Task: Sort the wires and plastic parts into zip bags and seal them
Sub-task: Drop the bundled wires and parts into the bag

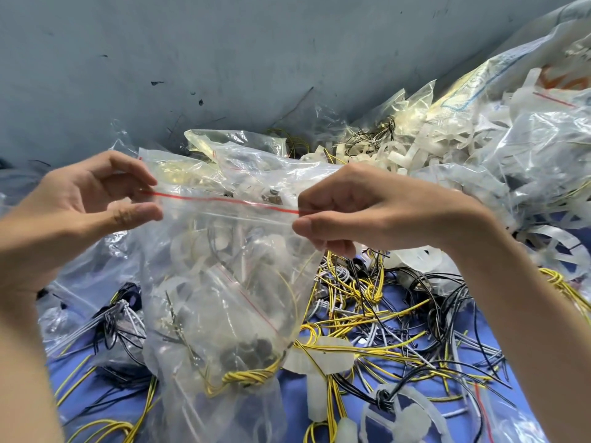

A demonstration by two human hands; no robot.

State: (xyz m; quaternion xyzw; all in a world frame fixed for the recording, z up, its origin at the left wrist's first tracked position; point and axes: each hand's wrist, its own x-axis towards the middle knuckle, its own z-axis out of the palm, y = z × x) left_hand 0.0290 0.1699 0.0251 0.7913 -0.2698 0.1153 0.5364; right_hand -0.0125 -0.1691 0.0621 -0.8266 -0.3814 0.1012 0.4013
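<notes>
While the thumb and forefinger of the left hand [89, 206] pinch the left end of a clear zip bag's [224, 282] mouth, the right hand [377, 212] pinches the right end in the same way, its other fingers curled under. Between the two pinches the red zip line [224, 199] runs almost level, drawn fairly taut; whether the strip is pressed closed along its length cannot be told. The bag hangs from both hands in the middle of the scene, with its bottom down among the loose things on the near part of the blue table [297, 398]. Inside it lie translucent plastic parts [204, 260], a clump of small dark pieces [252, 350] and, at the very bottom, a twisted coil of yellow wire [246, 377]. To the right of the bag, yellow, black and grey loose wires [367, 314] are tangled across the table, with a white plastic piece [319, 356] just beside the bag's lower corner. To the left lies another clear bag holding a bundle of grey and black wires [112, 318]. At the far right rises a heap of clear bags and white plastic strips [511, 155], against a grey-blue wall [224, 59].
</notes>
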